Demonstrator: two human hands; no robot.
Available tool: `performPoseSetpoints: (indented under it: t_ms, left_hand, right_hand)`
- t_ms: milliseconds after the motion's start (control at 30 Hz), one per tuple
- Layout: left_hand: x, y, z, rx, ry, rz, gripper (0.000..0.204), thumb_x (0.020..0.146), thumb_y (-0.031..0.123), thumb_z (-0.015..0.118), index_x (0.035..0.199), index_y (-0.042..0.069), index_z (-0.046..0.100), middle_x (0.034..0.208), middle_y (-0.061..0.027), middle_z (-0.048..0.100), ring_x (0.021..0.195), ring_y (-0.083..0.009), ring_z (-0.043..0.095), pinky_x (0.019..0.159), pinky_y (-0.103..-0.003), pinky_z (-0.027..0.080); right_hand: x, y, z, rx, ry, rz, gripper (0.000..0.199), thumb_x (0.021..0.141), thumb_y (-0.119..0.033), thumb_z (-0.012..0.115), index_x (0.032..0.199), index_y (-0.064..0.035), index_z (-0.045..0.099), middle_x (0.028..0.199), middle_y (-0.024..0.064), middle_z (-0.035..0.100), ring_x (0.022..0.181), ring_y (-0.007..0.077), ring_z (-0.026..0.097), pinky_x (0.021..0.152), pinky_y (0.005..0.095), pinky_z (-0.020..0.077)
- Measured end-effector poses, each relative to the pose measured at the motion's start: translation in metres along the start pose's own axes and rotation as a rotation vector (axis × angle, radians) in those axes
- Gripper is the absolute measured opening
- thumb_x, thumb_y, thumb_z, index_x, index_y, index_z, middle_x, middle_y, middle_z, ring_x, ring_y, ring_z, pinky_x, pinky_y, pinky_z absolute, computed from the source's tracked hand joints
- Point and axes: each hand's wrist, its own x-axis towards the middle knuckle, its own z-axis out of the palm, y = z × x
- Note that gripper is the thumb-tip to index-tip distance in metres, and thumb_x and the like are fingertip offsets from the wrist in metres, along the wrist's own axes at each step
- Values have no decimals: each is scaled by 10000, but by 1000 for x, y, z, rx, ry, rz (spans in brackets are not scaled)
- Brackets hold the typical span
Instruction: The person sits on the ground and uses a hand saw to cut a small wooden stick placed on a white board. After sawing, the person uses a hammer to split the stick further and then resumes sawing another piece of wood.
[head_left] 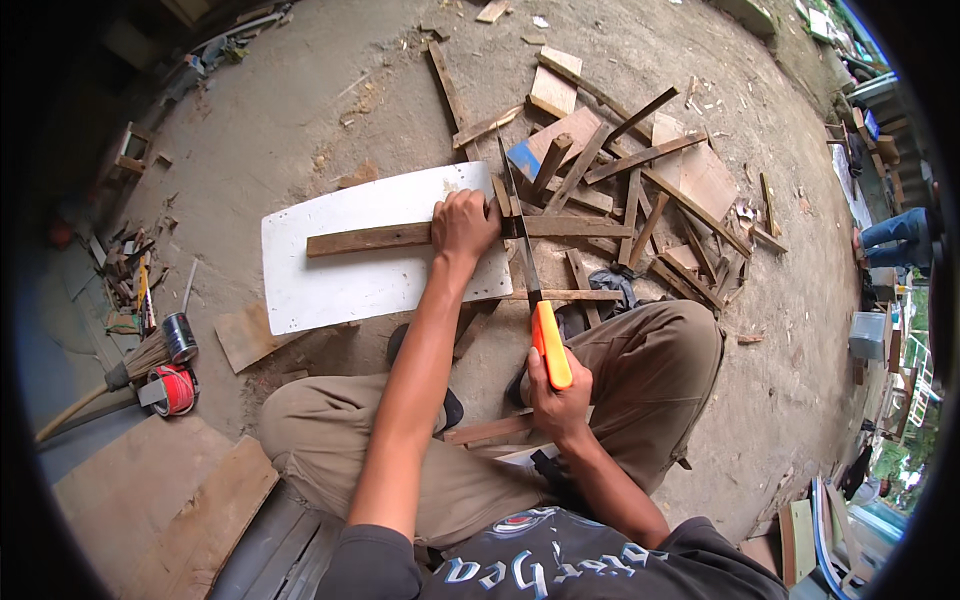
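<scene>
My left hand (464,224) is closed over a brown wooden strip (370,240), pressing it onto a white board (345,290). The strip runs past the board's right edge. My right hand (560,400) grips the orange and yellow handle of a handsaw (551,345). Its dark blade points away from me and crosses the strip just right of my left hand. Whether the teeth have cut into the wood is too small to tell.
Scrap wood strips (650,155) lie heaped beyond the board to the right. A broom (130,370), a dark can (179,337) and a red roll (174,389) are at left. Plywood (150,500) sits at lower left. Someone in blue jeans (895,230) is at far right.
</scene>
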Motion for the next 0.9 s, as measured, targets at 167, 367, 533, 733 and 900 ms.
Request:
performPoseSetpoints:
  t_ms: [167, 367, 533, 733, 900]
  left_hand:
    - [11, 13, -8, -34, -177, -283, 261, 884, 283, 625, 809, 37, 671, 960, -141, 671, 1047, -295, 572, 901, -470, 384]
    - [13, 18, 0, 74, -27, -344, 389, 912, 318, 589, 1192, 51, 547, 1447, -185, 384, 1418, -376, 247, 1087, -708, 77]
    - [24, 15, 14, 127, -46, -392, 556, 909, 360, 562, 1375, 86, 432, 1540, -202, 271, 1475, -368, 163, 1110, -708, -3]
    - [28, 19, 15, 223, -110, -481, 660, 914, 407, 506, 1492, 144, 329, 1603, -179, 173, 1489, -348, 151, 1109, -703, -22]
    - [28, 24, 14, 241, -137, -495, 660, 909, 396, 497, 1501, 162, 321, 1599, -179, 184, 1486, -354, 154, 1088, -730, -7]
  right_hand:
    - [24, -33, -22, -19, -150, 286, 198, 904, -102, 656, 767, 5, 562, 554, 20, 506, 488, 83, 482, 465, 263, 383]
    - [45, -81, -28, -57, -196, 375, 232, 883, -136, 694, 752, 2, 561, 543, 18, 498, 453, 92, 470, 447, 262, 374]
    - [77, -128, -14, -133, -170, 541, 216, 890, -124, 702, 758, 2, 586, 537, 27, 524, 459, 76, 481, 454, 250, 397]
    - [105, -160, -11, -169, -161, 655, 202, 901, -145, 700, 796, 14, 632, 553, 46, 577, 487, 73, 531, 478, 243, 427]
    - [120, -172, -9, -228, -126, 742, 258, 911, -165, 693, 753, 17, 601, 533, 24, 493, 479, 69, 427, 457, 268, 364]
